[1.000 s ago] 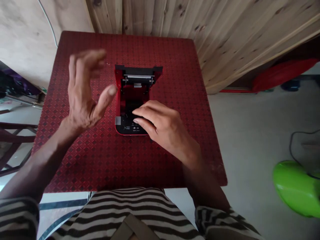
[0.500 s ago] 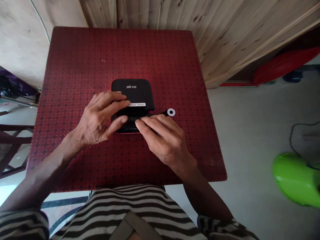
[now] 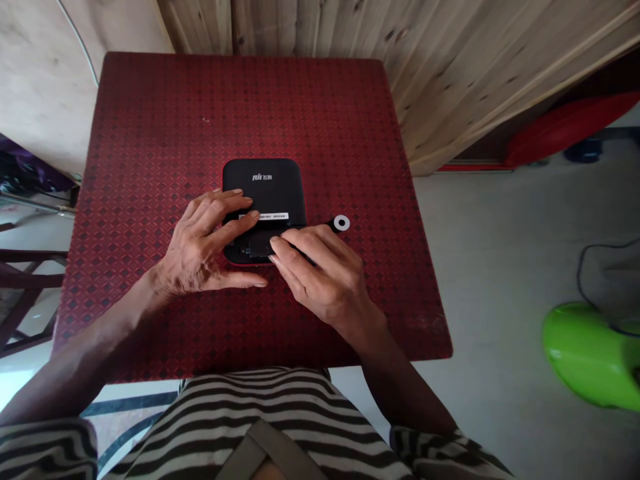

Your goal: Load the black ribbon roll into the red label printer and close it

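A small black device with a red rim (image 3: 273, 187) lies closed in the middle of the red patterned table (image 3: 150, 133). White lettering and a white label strip show on its lid. My left hand (image 3: 205, 243) rests flat on the lid's near left part, fingers stretched over it. My right hand (image 3: 313, 273) lies at the device's near right corner, fingertips touching its front edge, fingers bent but apart. A small black tab with a white ring (image 3: 341, 223) pokes out from behind my right hand, beside the device.
A wooden plank wall (image 3: 450, 60) runs behind the table. A green rounded object (image 3: 590, 353) and a dark cable lie on the grey floor at right. A red object (image 3: 565, 130) sits under the wall. A dark chair frame (image 3: 20, 280) stands at left.
The device's lid, open a second ago, is now closed. My left hand came down from the air onto the lid. The white-ringed tab appeared beside my right hand.
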The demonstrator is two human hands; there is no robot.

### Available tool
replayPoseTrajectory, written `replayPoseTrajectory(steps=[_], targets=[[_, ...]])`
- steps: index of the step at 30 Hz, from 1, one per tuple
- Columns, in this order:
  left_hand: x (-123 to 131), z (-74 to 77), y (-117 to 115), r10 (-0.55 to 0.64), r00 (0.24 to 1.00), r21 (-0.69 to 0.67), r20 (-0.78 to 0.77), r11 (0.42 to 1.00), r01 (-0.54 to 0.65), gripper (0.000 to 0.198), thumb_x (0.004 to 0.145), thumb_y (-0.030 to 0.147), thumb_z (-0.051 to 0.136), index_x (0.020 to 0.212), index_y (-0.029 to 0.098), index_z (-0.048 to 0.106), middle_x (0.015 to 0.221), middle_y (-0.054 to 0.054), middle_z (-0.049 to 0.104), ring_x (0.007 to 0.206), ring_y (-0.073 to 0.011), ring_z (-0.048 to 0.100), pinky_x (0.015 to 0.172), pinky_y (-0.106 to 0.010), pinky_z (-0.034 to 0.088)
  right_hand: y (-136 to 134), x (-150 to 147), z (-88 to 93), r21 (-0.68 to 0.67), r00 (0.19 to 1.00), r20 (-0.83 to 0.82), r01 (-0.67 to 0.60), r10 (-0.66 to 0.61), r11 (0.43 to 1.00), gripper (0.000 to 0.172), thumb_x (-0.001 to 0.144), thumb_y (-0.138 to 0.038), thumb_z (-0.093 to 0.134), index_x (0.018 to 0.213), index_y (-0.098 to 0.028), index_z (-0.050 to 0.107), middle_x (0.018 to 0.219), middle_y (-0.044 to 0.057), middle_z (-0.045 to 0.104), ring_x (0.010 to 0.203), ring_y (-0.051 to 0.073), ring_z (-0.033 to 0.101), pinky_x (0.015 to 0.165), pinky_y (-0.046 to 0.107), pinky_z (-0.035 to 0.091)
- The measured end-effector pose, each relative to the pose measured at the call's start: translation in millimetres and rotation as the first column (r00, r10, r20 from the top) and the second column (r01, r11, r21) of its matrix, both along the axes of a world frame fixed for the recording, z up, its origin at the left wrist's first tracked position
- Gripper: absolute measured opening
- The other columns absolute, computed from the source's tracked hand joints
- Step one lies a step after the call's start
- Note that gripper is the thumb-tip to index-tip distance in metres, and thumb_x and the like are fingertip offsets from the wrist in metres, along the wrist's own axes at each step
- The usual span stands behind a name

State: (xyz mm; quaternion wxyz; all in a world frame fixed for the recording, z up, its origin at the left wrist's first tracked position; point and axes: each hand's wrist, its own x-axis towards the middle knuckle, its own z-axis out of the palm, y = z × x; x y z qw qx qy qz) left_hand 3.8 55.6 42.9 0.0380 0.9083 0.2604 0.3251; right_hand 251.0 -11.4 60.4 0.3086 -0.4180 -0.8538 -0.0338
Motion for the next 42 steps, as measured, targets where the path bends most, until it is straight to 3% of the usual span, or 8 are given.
replayPoseTrajectory(steps=[5, 10, 14, 17, 23, 30, 35, 42], targets=[[0.5, -7.7, 0.3, 0.026, 0.999, -0.012, 0.019, 1.0, -0.026, 0.094, 0.079, 0.08, 0.079, 0.153, 0.029, 0.053, 0.142, -0.017, 0.067, 0.138, -0.0404, 0.063, 0.113, -0.063, 0.055, -1.6, 0.4, 3.8, -0.031, 1.0, -0.021, -0.014, 0.013, 0.999, 0.02, 0.104, -0.019, 0.064, 0.122, -0.016, 0.073, 0.109, 0.012, 0.079, 0.095, 0.024, 0.071, 0.088, 0.041, 0.062], [1.9, -7.1, -15.8, 0.092, 0.995, -0.072, 0.03, 0.993, -0.09, 0.083, 0.089, 0.076, 0.072, 0.155, 0.031, 0.051, 0.147, -0.014, 0.062, 0.142, -0.0372, 0.059, 0.116, -0.06, 0.052, -13.1, 5.4, 2.6, -0.033, 0.984, -0.154, 0.085, -0.089, 0.996, 0.047, 0.102, -0.025, 0.07, 0.147, -0.021, 0.059, 0.127, 0.013, 0.076, 0.11, 0.026, 0.074, 0.098, 0.044, 0.064], [-1.4, -12.0, -41.0, 0.263, 0.958, -0.074, 0.11, 0.964, -0.256, 0.072, 0.091, 0.055, 0.082, 0.152, 0.032, 0.052, 0.144, -0.012, 0.063, 0.134, -0.0311, 0.064, 0.111, -0.05, 0.057, -23.8, 11.1, -19.2, -0.131, 0.884, -0.383, 0.236, -0.269, 0.963, 0.043, 0.105, -0.028, 0.063, 0.148, -0.026, 0.058, 0.124, 0.012, 0.075, 0.099, 0.024, 0.075, 0.08, 0.039, 0.066], [-5.7, -18.6, -51.9, 0.321, 0.939, 0.003, 0.122, 0.946, -0.324, 0.065, 0.088, 0.048, 0.086, 0.144, 0.031, 0.057, 0.135, -0.012, 0.068, 0.124, -0.0297, 0.069, 0.103, -0.047, 0.061, -27.4, 12.3, -40.9, -0.199, 0.832, -0.462, 0.241, -0.308, 0.95, 0.037, 0.108, -0.03, 0.055, 0.144, -0.024, 0.06, 0.117, 0.011, 0.074, 0.09, 0.021, 0.074, 0.075, 0.036, 0.066], [-8.1, -22.3, -52.4, 0.334, 0.94, 0.044, 0.072, 0.94, -0.337, 0.072, 0.09, 0.044, 0.085, 0.151, 0.029, 0.051, 0.133, -0.013, 0.07, 0.124, -0.0305, 0.07, 0.1, -0.047, 0.063, -26.5, 5.4, -60.5, -0.148, 0.872, -0.413, 0.22, -0.262, 0.964, 0.044, 0.109, -0.031, 0.052, 0.151, -0.022, 0.056, 0.122, 0.014, 0.075, 0.095, 0.024, 0.075, 0.081, 0.041, 0.066], [-11.5, -25.2, -52.3, 0.319, 0.945, 0.065, 0.072, 0.944, -0.323, 0.074, 0.086, 0.043, 0.089, 0.15, 0.028, 0.054, 0.136, -0.016, 0.069, 0.123, -0.0328, 0.071, 0.099, -0.049, 0.064, -24.5, 2.8, -62.5, -0.036, 0.899, -0.359, 0.257, -0.252, 0.966, 0.05, 0.108, -0.032, 0.054, 0.156, -0.021, 0.052, 0.122, 0.015, 0.076, 0.106, 0.028, 0.074, 0.09, 0.044, 0.063], [-13.9, -27.2, -53.1, 0.332, 0.94, 0.004, 0.076, 0.943, -0.334, 0.068, 0.087, 0.045, 0.088, 0.146, 0.034, 0.056, 0.138, -0.013, 0.068, 0.123, -0.0325, 0.072, 0.095, -0.05, 0.066, -23.9, 3.3, -63.5, -0.041, 0.901, -0.332, 0.283, -0.281, 0.958, 0.051, 0.108, -0.032, 0.051, 0.158, -0.023, 0.049, 0.12, 0.014, 0.077, 0.103, 0.029, 0.076, 0.09, 0.046, 0.062], [-12.4, -18.3, -55.8, 0.392, 0.919, -0.018, 0.047, 0.92, -0.392, 0.059, 0.091, 0.049, 0.084, 0.143, 0.038, 0.058, 0.137, -0.009, 0.068, 0.121, -0.0308, 0.073, 0.093, -0.054, 0.069, -24.1, 4.0, -63.4, -0.035, 0.902, -0.334, 0.276, -0.272, 0.961, 0.051, 0.108, -0.032, 0.052, 0.159, -0.023, 0.05, 0.119, 0.013, 0.078, 0.103, 0.029, 0.076, 0.089, 0.046, 0.062]])
